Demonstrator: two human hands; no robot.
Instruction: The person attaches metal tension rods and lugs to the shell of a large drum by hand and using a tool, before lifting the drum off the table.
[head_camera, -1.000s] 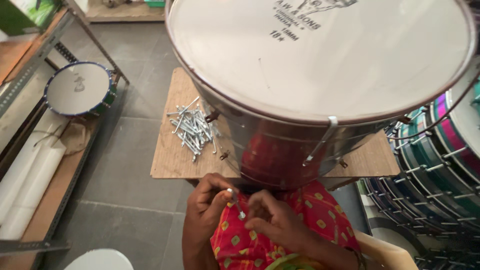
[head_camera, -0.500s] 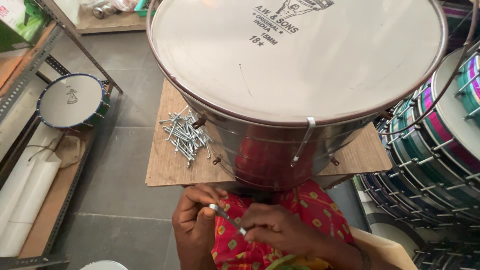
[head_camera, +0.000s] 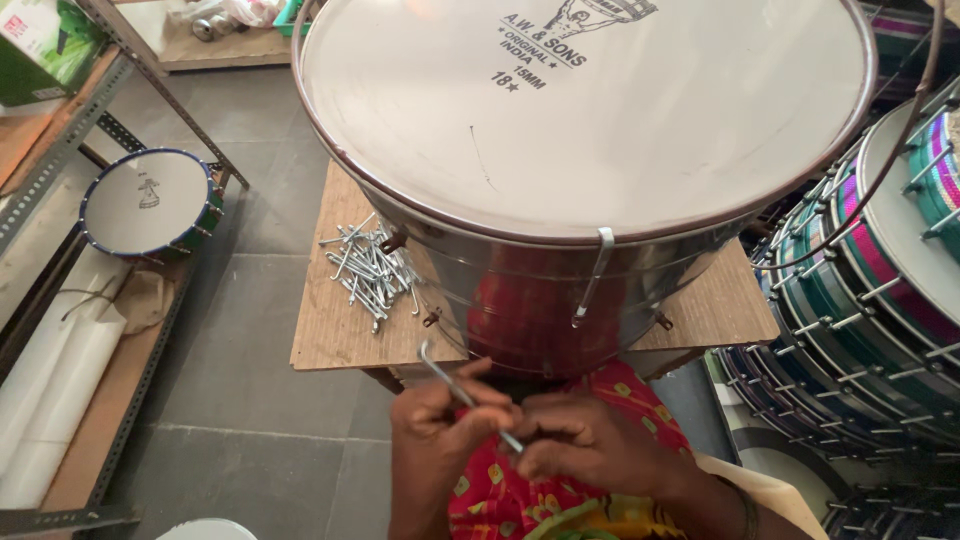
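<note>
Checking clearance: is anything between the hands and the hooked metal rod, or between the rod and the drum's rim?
Nothing between them: the left hand and right hand both grip the hooked rod. From the rod up to the drum rim, only the shiny shell side lies ahead, with one hook already hanging there.

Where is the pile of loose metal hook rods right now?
In the head view, the pile of hook rods lies on the wooden board, left of the big steel drum and above the left hand.

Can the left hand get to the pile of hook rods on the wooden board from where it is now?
Probably yes. The left hand sits just below the board, and nothing lies between it and the pile of hook rods. But it already grips one hook rod together with the right hand.
</note>
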